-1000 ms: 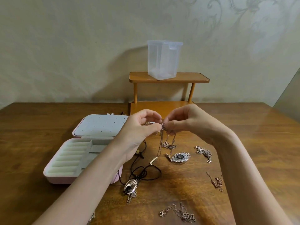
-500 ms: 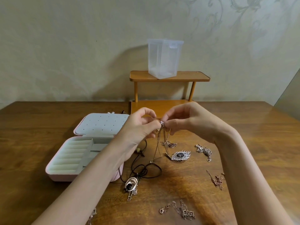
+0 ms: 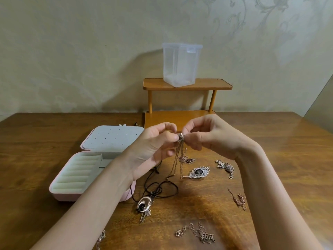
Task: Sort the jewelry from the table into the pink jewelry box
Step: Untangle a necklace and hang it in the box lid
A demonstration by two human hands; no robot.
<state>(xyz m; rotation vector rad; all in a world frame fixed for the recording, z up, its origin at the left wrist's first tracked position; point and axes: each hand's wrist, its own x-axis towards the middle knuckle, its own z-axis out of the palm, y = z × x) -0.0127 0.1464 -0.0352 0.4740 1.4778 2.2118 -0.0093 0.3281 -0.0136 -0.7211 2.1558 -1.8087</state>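
Both hands, left hand (image 3: 155,141) and right hand (image 3: 207,136), pinch one chain (image 3: 179,156); six pieces lie loose.

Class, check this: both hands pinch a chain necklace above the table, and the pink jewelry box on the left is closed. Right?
Not quite. The head view shows the pink jewelry box lying open. The left hand and right hand do pinch the chain necklace.

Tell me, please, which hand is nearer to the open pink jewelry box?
Left. The left hand hangs just above the right edge of the pink jewelry box, its forearm crossing the box's near corner. The right hand is further right, beyond the left hand.
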